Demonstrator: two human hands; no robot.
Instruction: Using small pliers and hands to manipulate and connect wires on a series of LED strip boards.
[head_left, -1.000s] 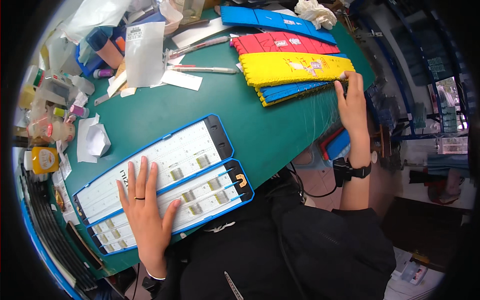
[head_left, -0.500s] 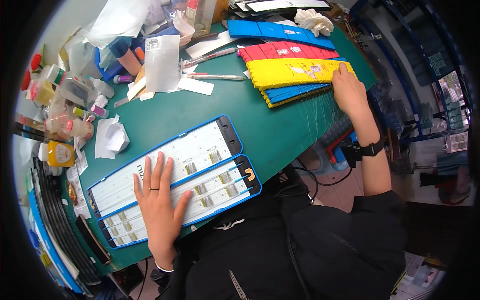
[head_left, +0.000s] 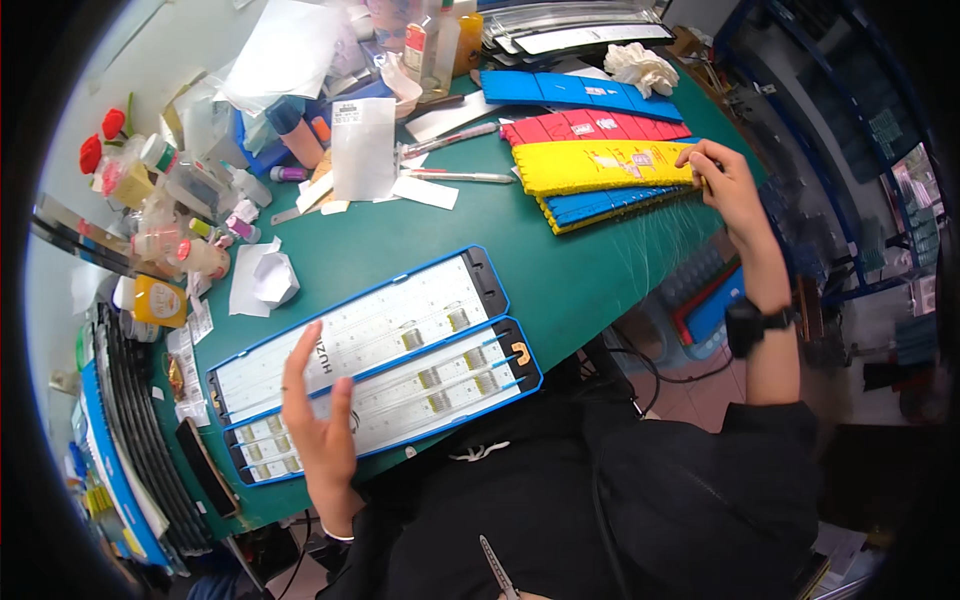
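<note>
My left hand point(head_left: 325, 440) is over the left part of a long, blue-edged flat case point(head_left: 405, 368), thumb and fingers apart, holding nothing. The case lies open in two white halves, with several small wound coils in rows and thin rods along the nearer half. At the right end of a yellow foam strip point(head_left: 590, 165) is my right hand point(head_left: 728, 190), fingers curled into a pinch. What sits between the fingertips is too fine to make out. Thin, clear lines point(head_left: 660, 228) trail from the strips' edge below it. Red point(head_left: 600, 125) and blue foam strips point(head_left: 575, 88) lie behind the yellow one.
Crumpled tissue point(head_left: 640, 70) sits beyond the strips. Pens point(head_left: 460, 177), a white paper packet point(head_left: 363, 150) and bottles point(head_left: 185, 180) crowd the back and left. A folded white paper point(head_left: 272, 280) lies behind the case. Stacked black strips point(head_left: 150, 420) stand at the left edge.
My left hand has lifted off the case. My right hand has shifted from on top of the yellow strip to its right end, fingers more curled. The whole view has shifted slightly.
</note>
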